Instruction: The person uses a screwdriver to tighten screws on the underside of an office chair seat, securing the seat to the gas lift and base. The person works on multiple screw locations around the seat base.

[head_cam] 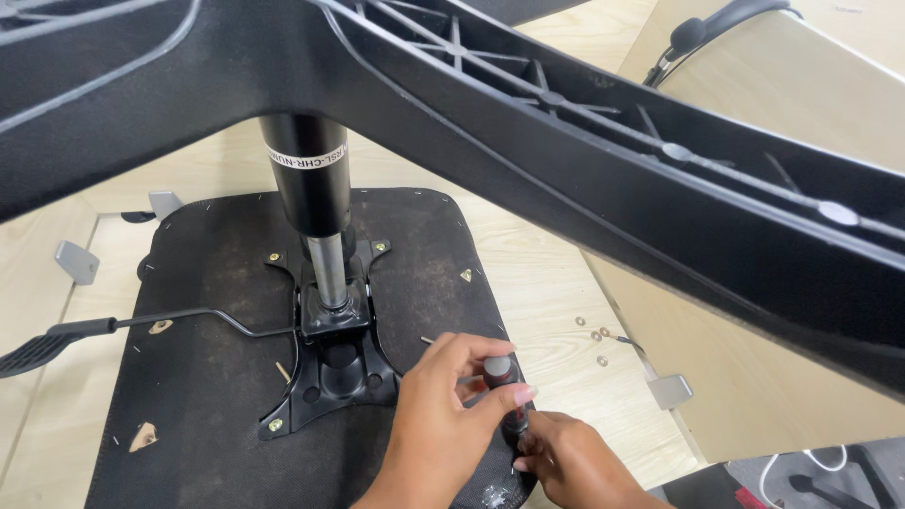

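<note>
Left hand fingers pinch the screwdriver handle top; right hand grips it lower down. Shaft axis runs near-vertical, tip hidden below the fingers, near the mounting plate corner just left.

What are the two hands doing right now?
Left hand: closed around the top of the screwdriver.
Right hand: closed around the screwdriver lower down.
</note>
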